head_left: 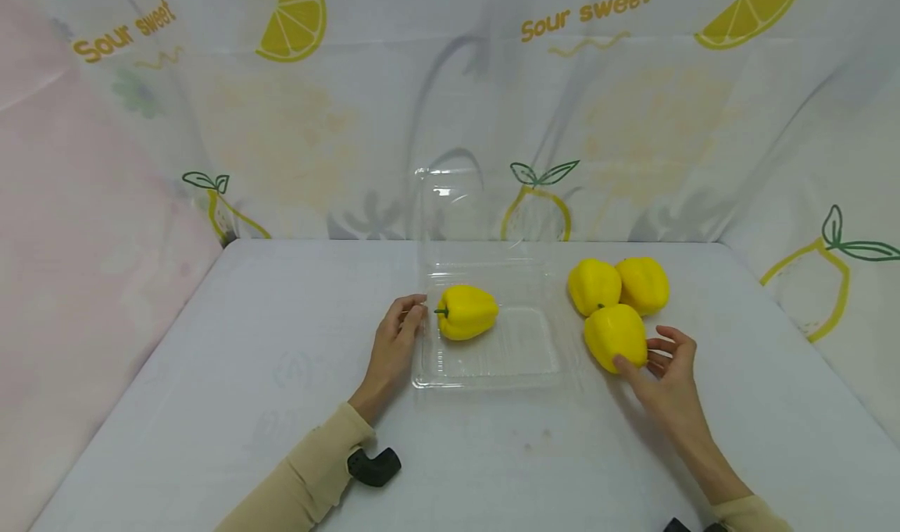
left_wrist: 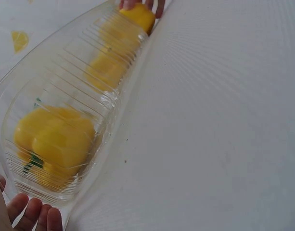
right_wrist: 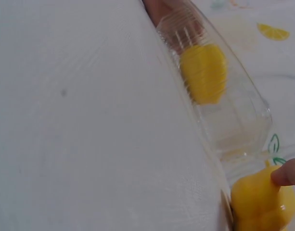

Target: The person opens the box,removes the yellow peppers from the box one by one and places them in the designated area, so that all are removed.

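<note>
A clear plastic clamshell box (head_left: pixel 520 368) stands on the table with its lid (head_left: pixel 457 212) raised at the back. One yellow bell pepper (head_left: pixel 467 313) lies on its side in the box's left half, its green stem towards the left. My left hand (head_left: pixel 395 343) is at the box's left edge, fingertips right by the rim, fingers loosely bent. To the right of the box, my right hand (head_left: pixel 668 380) holds the nearest yellow bell pepper (head_left: pixel 613 333), thumb on its front and fingers round its right side. In the right wrist view a digit (right_wrist: pixel 288 173) presses on this pepper (right_wrist: pixel 260 202).
Behind the held pepper sit two more yellow bell peppers, one on the left (head_left: pixel 594 284) and one on the right (head_left: pixel 644 284). The table (head_left: pixel 295 344) is covered in white. A lemon-printed curtain (head_left: pixel 373 126) hangs along its back edge and sides.
</note>
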Motion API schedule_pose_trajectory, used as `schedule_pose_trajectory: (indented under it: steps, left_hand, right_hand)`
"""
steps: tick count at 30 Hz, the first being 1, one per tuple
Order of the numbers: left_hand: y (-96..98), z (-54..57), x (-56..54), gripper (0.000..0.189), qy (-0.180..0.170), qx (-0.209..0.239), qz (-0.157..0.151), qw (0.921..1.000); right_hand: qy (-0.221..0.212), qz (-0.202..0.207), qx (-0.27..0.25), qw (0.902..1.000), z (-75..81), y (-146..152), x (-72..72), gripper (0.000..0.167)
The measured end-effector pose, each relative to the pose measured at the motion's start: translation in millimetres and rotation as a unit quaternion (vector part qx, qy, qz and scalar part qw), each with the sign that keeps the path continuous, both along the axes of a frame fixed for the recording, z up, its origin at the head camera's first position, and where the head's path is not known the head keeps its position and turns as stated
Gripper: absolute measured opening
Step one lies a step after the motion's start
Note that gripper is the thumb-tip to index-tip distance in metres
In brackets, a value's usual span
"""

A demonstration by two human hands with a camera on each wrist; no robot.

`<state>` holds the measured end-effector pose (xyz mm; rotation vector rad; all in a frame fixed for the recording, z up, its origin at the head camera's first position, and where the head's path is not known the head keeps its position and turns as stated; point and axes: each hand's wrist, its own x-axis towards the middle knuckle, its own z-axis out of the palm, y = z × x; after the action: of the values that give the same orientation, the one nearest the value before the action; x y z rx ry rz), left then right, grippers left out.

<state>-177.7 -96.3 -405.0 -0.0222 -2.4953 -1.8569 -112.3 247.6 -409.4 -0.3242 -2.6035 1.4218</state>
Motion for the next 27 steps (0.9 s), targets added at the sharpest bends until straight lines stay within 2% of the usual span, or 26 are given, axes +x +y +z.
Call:
schedule_pose_trajectory:
  steps: [3, 7, 10, 18, 27]
  left_hand:
    - [0.9, 5.3, 0.9, 0.035, -0.01, 0.007, -0.004, 0.9999]
    - [-3.4, -16.3, -10.8, 0.035, 0.001, 0.011, -0.004, 0.9999]
    - [-4.9, -21.9, -12.3, 0.035, 0.01, 0.008, -0.001, 0.9999]
    - [-4.8, -21.9, -12.3, 0.032, 0.032, 0.011, 0.006, 0.9994]
    - [-3.9, -21.4, -11.8, 0.031, 0.03, 0.012, 0.004, 0.9995]
  right_hand:
    - [0.005, 0.004, 0.004, 1.0, -0.8, -1.0, 0.1, 0.079]
    - [0.004, 0.007, 0.013, 0.9999, -0.6, -2.2, 0.0, 0.079]
    - [-0.002, 0.01, 0.02, 0.9997, -0.5, -2.6, -0.7, 0.08]
    - [0.008, 0.026, 0.022, 0.9994, -1.1, -2.7, 0.3, 0.08]
    - [0.017, 0.034, 0.026, 0.999, -0.9, -2.9, 0.8, 0.077]
